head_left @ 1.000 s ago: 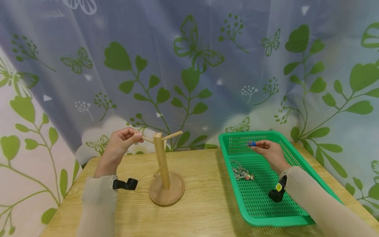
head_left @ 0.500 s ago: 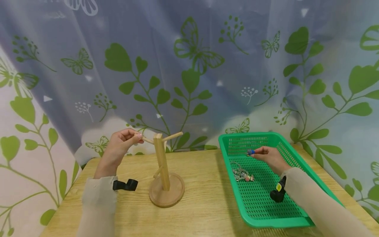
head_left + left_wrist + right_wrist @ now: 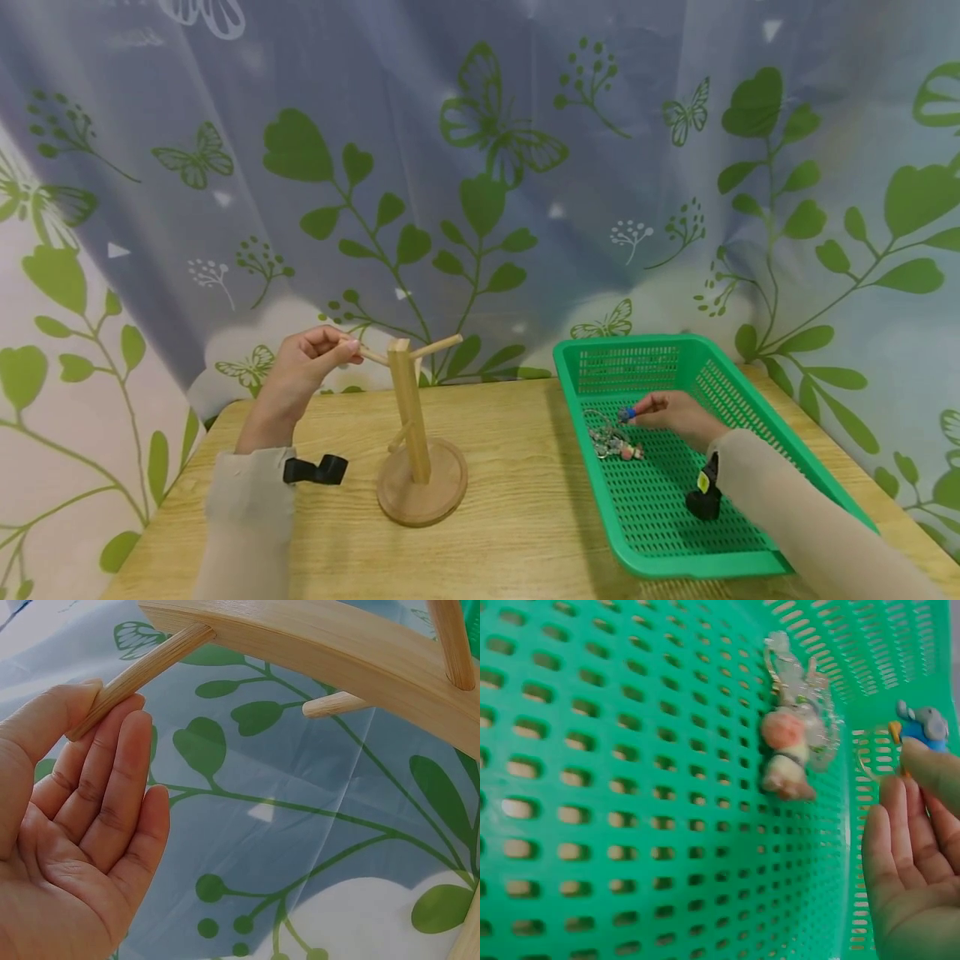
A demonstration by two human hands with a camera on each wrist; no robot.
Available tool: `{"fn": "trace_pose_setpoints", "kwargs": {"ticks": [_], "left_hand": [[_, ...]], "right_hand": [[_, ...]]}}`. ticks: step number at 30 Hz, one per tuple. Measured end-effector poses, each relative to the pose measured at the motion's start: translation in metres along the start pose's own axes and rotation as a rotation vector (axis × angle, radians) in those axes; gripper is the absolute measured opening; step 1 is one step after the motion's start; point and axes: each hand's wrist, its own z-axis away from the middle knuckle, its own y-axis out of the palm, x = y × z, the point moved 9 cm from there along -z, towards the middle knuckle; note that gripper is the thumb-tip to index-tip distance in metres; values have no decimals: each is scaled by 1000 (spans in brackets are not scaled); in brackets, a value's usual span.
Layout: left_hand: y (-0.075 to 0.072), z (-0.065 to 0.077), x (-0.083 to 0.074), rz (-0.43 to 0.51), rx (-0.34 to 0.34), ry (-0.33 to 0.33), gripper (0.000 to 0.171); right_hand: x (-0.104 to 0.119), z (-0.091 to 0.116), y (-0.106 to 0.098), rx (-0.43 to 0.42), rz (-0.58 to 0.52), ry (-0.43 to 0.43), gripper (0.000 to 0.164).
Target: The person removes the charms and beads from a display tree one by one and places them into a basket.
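Note:
My left hand [image 3: 300,379] pinches the end of one wooden peg [image 3: 146,675] of a small wooden stand [image 3: 412,417]. In the left wrist view its thumb lies on one side of the peg and fingertips on the other. Over the green basket [image 3: 617,533], my right hand [image 3: 681,417] pinches a small grey and blue elephant figure [image 3: 931,733] between thumb and fingers. A thin ring hangs by the figure in the right wrist view. Beside it on the basket floor lies a bunch of charms [image 3: 799,735], with a pink and cream figure [image 3: 786,754] among them.
The stand's round base [image 3: 420,500] rests on the wooden table [image 3: 517,467], left of the basket. Another peg [image 3: 438,344] sticks out at its upper right, and a lower one [image 3: 399,435] near the post. A patterned curtain [image 3: 480,250] hangs behind.
My right hand has lowered the elephant figure into the basket, down toward the bunch of charms. The left hand keeps its pinch on the peg without moving.

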Motion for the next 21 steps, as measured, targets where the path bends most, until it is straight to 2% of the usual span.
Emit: {"fn": "trace_pose_setpoints", "kwargs": {"ticks": [5,15,18,21], "left_hand": [[0,0,0,13,4,7,8],[0,1,0,0,0,-6,8],[0,0,0,0,-1,-14,9],[0,0,0,-2,-4,-11,9]], "right_hand": [[-2,-2,13,85,-28,-7,19],[-1,-2,20,150,-30,10,25],[1,-3,16,152,-31,13,30],[4,-5,8,105,-25,10,32]]}}
